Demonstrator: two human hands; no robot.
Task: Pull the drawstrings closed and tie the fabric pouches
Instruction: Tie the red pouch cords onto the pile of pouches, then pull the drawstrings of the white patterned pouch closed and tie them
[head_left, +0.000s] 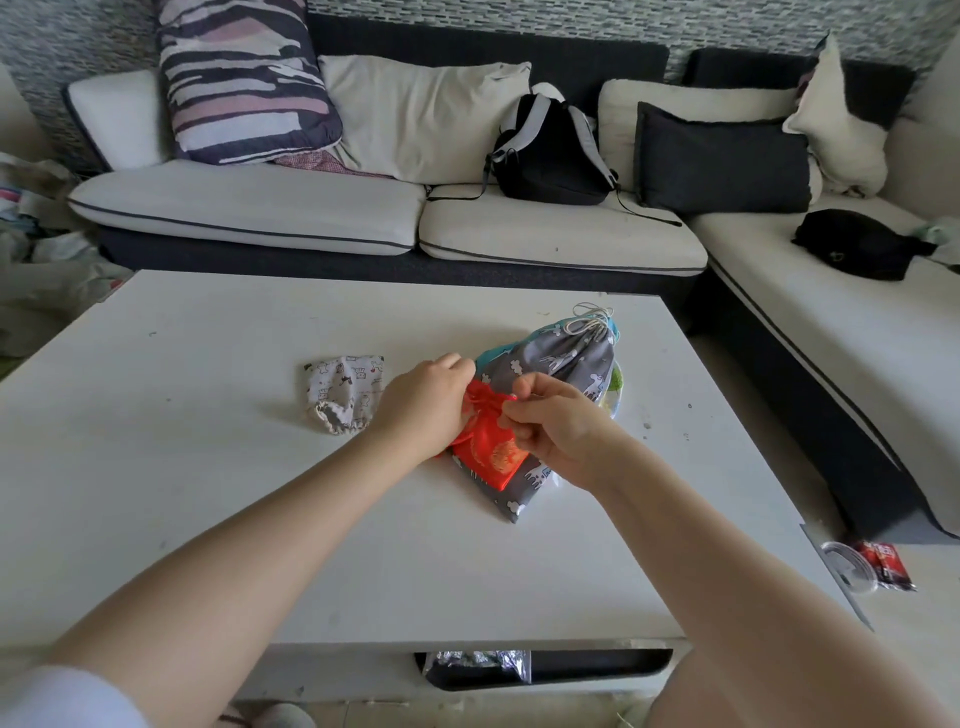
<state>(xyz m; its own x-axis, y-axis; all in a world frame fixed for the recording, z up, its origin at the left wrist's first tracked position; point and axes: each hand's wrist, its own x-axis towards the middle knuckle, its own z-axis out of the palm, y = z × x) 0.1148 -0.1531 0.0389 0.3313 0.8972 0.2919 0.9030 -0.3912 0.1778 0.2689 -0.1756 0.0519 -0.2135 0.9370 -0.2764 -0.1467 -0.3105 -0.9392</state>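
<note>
White and scuffed, the coffee table (208, 467) is sitting before a cushioned sofa (291, 208). Right of the table's centre, the left hand (423, 402) and right hand (558, 431) are pinching the red drawstring (488, 399) at the gathered neck of a red satin pouch (488, 452), which is lying on a grey giraffe-print pouch (558, 364) that looks already cinched. A small cream printed pouch (343, 389) is waiting near the centre. Judging from here, the slippery cord could be sliding loose before the knot seats, or the neck reopening if the pull is uneven.
</note>
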